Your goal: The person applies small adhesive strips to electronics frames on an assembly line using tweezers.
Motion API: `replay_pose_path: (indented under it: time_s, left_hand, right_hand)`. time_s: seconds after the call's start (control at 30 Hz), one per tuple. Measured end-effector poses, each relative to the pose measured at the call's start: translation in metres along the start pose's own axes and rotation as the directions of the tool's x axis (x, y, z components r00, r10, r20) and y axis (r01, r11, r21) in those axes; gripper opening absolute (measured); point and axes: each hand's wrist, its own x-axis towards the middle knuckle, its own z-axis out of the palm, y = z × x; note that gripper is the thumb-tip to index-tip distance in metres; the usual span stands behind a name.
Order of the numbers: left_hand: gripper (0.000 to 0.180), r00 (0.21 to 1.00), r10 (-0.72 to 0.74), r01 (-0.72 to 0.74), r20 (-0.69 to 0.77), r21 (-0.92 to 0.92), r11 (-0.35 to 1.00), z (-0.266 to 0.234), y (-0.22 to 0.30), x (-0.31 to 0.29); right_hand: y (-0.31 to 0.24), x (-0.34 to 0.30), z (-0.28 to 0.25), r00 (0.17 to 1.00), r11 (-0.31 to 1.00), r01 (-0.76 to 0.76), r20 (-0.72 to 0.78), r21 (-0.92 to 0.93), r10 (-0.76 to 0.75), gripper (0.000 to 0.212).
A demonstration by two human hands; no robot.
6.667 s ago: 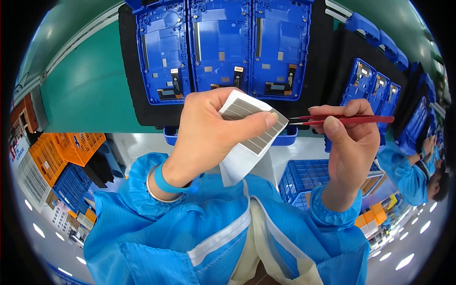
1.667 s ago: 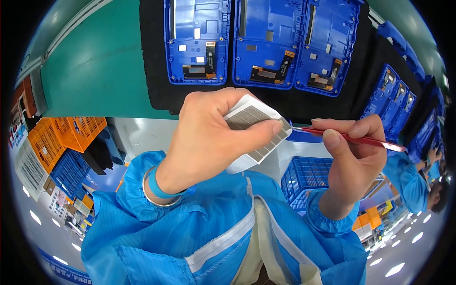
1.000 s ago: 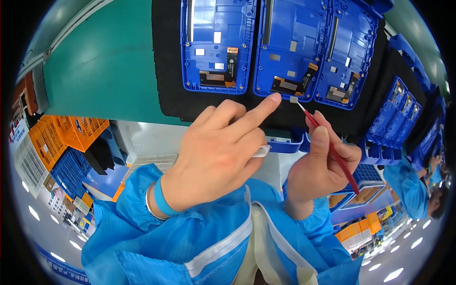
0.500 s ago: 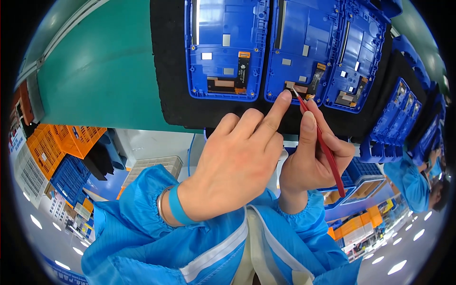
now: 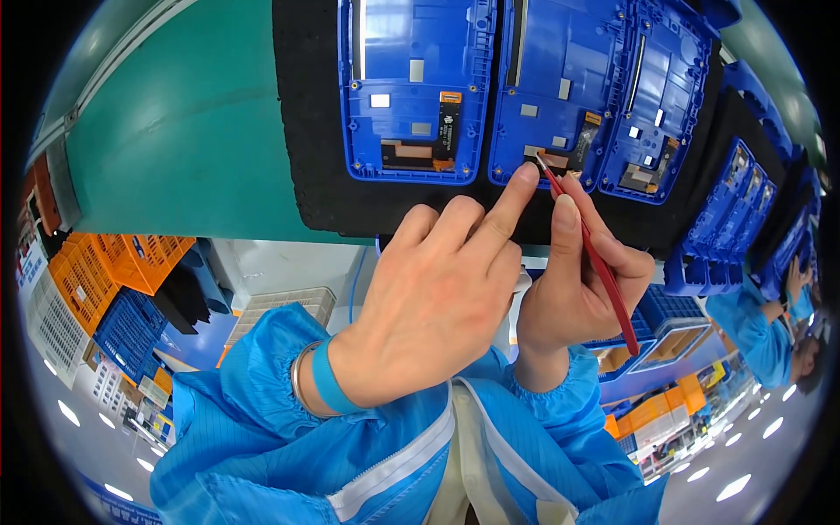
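Head view: a flat green worktable is covered, except over its left part, by a black foam mat, probably laid so that plastic is not scratched. Beyond the table's near edge, orange plastic crates are seen at the left and a blue mesh crate at the right, clear of the work. On the mat, three blue plastic housings are lined up hollow side up, presumably so that their insides can be reached.

The left hand is held with its index fingertip at the near edge of the middle housing, perhaps for steadying; part of that edge is hidden by it. Whether anything is gripped beneath its palm cannot be told.

Slim red tweezers are pinched in the right hand, slanted so that the fingertip is cleared. Inside the middle housing, near its near left corner, a small grey rectangular pad is met by the tips, beside a black ribbon circuit; whether it is nipped or merely pressed is too small to tell.
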Motion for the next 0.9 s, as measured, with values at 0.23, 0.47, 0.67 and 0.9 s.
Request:
replay_pose_path:
  time_s: [0.23,0.47,0.67,0.9]
  left_hand:
    - [0.017,1.000,-0.007,0.007,0.002,0.004,1.000,-0.0001,-0.0003,-0.0007]
    - [0.017,1.000,-0.012,0.012,0.014,0.027,1.000,-0.0006,0.0006,-0.0002]
    - [0.017,1.000,-0.011,0.011,0.020,0.021,1.000,-0.0007,0.0006,-0.0008]
    - [0.018,1.000,-0.018,0.017,0.014,0.032,0.999,0.0002,0.0009,-0.0008]
  right_hand:
    - [0.0025,-0.0013,-0.0021,1.000,0.999,0.014,0.011,0.047,-0.015,0.029]
    - [0.0007,-0.0007,-0.0033,1.000,0.999,-0.017,-0.008,0.039,0.018,0.029]
    - [0.0018,-0.0013,-0.0037,1.000,0.999,-0.013,0.008,0.031,0.012,0.029]
    - [0.0021,0.0000,-0.0034,1.000,1.000,-0.014,0.023,0.014,0.013,0.028]
